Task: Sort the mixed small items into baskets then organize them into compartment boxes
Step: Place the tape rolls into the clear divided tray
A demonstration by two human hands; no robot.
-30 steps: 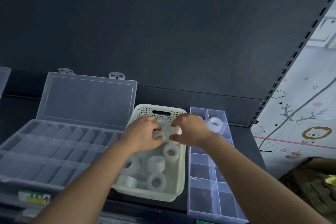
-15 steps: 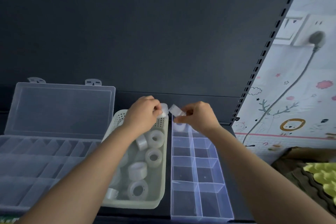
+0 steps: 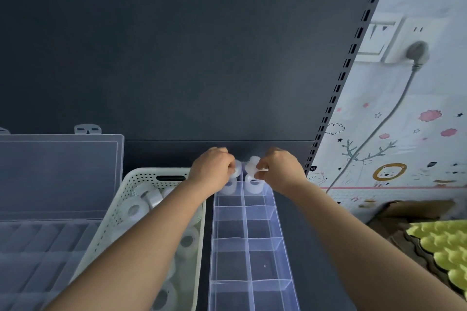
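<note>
left hand (image 3: pixel 213 168) pinches a roll (image 3: pixel 237 168) above the box's (image 3: pixel 276 242) far-left cell | right hand (image 3: pixel 281 169) pinches a second roll (image 3: pixel 252 164) above the far-right cell | stored rolls (image 3: pixel 228 188) lie in both cells, one each | basket (image 3: pixel 141 179) holding more rolls (image 3: pixel 134 209) sits just left of the box | open case (image 3: pixel 58 171) far left

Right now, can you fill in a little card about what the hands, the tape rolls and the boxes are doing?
Left hand: pinches a tape roll over the clear box's far end
Right hand: pinches a second roll beside it
Clear box: stored rolls in both far compartments; nearer ones look empty
Basket: white, left of the clear box, holds more rolls
Case: far left, lid open
</note>
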